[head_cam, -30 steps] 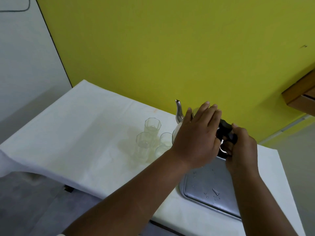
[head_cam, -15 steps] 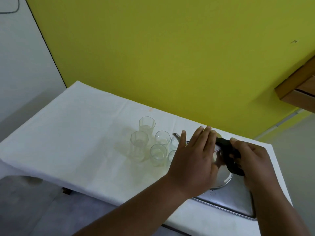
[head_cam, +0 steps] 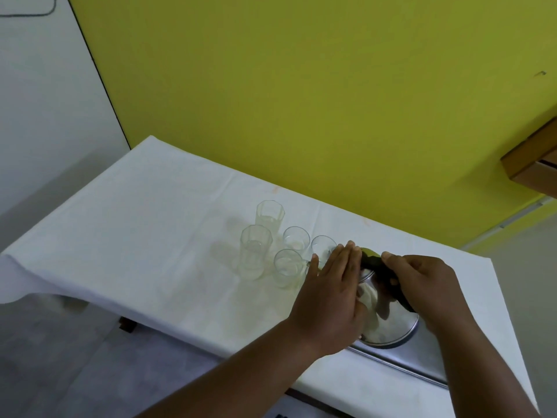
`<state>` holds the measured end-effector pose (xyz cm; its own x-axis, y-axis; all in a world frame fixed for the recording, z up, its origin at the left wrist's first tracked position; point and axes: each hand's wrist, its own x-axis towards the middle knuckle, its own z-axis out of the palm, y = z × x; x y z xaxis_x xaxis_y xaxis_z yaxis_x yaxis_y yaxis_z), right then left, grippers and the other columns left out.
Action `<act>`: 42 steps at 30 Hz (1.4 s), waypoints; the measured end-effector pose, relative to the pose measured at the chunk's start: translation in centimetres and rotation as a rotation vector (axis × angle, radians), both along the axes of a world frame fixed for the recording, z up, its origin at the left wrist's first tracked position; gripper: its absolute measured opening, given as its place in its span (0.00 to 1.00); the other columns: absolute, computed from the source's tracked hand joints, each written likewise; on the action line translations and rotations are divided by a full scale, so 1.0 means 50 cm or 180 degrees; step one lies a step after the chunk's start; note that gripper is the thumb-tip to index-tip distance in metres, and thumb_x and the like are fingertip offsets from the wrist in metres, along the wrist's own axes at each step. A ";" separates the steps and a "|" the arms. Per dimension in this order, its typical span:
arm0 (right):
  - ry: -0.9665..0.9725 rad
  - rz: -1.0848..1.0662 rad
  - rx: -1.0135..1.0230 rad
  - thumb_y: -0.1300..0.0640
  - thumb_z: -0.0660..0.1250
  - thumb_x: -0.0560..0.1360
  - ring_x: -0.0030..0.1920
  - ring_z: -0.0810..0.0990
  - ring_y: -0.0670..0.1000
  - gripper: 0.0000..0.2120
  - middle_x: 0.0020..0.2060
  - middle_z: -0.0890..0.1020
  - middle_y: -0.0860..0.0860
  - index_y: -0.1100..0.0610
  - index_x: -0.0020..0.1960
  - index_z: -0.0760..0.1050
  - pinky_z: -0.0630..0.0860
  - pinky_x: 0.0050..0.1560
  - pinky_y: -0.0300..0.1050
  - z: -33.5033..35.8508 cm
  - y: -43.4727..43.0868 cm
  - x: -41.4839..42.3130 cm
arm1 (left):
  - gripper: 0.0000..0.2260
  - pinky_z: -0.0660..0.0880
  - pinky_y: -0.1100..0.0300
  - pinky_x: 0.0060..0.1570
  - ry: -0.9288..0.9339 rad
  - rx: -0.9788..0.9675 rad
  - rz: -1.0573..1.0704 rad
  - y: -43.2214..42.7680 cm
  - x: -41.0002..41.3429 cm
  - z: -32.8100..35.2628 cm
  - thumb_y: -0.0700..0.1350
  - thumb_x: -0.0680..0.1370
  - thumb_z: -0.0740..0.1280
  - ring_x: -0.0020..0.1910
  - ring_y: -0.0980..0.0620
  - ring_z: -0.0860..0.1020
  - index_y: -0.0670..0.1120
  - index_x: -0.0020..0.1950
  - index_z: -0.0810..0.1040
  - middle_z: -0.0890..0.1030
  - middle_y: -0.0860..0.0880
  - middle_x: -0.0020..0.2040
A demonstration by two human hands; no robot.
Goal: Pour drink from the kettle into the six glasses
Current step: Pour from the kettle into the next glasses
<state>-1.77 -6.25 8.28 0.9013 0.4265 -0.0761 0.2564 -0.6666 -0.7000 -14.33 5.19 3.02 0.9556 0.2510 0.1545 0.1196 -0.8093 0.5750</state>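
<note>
A shiny steel kettle [head_cam: 388,321] is tipped steeply toward the glasses, its round bottom facing me. My right hand [head_cam: 428,285] grips its black handle [head_cam: 379,267]. My left hand [head_cam: 331,297] lies flat against the kettle's left side, fingers together, and hides the spout. Several clear glasses [head_cam: 289,263] stand clustered on the white cloth just left of my left hand; two taller faceted ones [head_cam: 269,215] are at the back left. The glass nearest the kettle is partly hidden by my fingers. I cannot see a stream of drink.
A white cloth covers the table [head_cam: 144,224], which stands against a yellow wall. A steel tray [head_cam: 401,363] lies under the kettle near the table's front right edge. A wooden shelf corner [head_cam: 533,167] juts out at the right.
The kettle has come down from upright and tipped further toward the glasses, its bottom now turned up to me. Both hands moved with it, lower and nearer the glasses.
</note>
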 end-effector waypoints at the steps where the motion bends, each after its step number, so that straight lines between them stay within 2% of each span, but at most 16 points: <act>1: -0.0027 0.0021 -0.0043 0.46 0.68 0.78 0.24 0.74 0.54 0.17 0.18 0.79 0.49 0.50 0.32 0.82 0.71 0.35 0.48 0.000 0.000 0.000 | 0.32 0.48 0.42 0.77 -0.0023 -0.0035 0.0003 -0.001 0.000 -0.004 0.45 0.77 0.55 0.80 0.49 0.47 0.43 0.79 0.47 0.49 0.46 0.81; 5: -0.0122 -0.0002 -0.0173 0.46 0.69 0.78 0.25 0.74 0.57 0.24 0.19 0.79 0.53 0.61 0.29 0.79 0.77 0.38 0.53 0.003 0.002 0.005 | 0.33 0.48 0.43 0.77 -0.0134 -0.0098 0.0017 -0.004 0.003 -0.011 0.45 0.76 0.55 0.80 0.49 0.48 0.42 0.79 0.48 0.51 0.46 0.81; 11: -0.0214 0.0030 -0.0239 0.46 0.68 0.78 0.26 0.75 0.58 0.25 0.22 0.81 0.55 0.61 0.29 0.79 0.78 0.39 0.54 0.008 -0.001 0.008 | 0.33 0.48 0.43 0.77 -0.0179 -0.0097 -0.0002 -0.004 0.002 -0.015 0.45 0.76 0.54 0.80 0.49 0.47 0.42 0.79 0.47 0.50 0.45 0.81; 17: -0.0240 0.0067 -0.0236 0.40 0.66 0.75 0.24 0.77 0.54 0.16 0.20 0.80 0.49 0.45 0.33 0.81 0.75 0.36 0.49 0.019 -0.005 0.000 | 0.33 0.48 0.43 0.77 -0.0181 -0.0064 -0.0020 -0.006 0.005 -0.012 0.45 0.76 0.55 0.80 0.49 0.47 0.42 0.79 0.47 0.50 0.45 0.81; 22: -0.0178 -0.0049 -0.0236 0.31 0.60 0.66 0.26 0.78 0.55 0.21 0.21 0.81 0.48 0.45 0.33 0.82 0.77 0.37 0.50 0.031 -0.002 -0.010 | 0.33 0.48 0.43 0.77 -0.0217 -0.0095 -0.0017 -0.005 0.005 -0.007 0.44 0.76 0.56 0.80 0.49 0.48 0.42 0.79 0.47 0.51 0.45 0.81; 42: -0.0124 -0.0151 -0.0269 0.30 0.58 0.65 0.27 0.78 0.58 0.22 0.20 0.81 0.47 0.45 0.33 0.82 0.80 0.40 0.55 0.019 -0.020 -0.009 | 0.33 0.49 0.42 0.77 -0.0161 -0.0027 -0.0112 -0.010 0.006 -0.005 0.46 0.76 0.55 0.80 0.50 0.47 0.43 0.79 0.46 0.50 0.46 0.81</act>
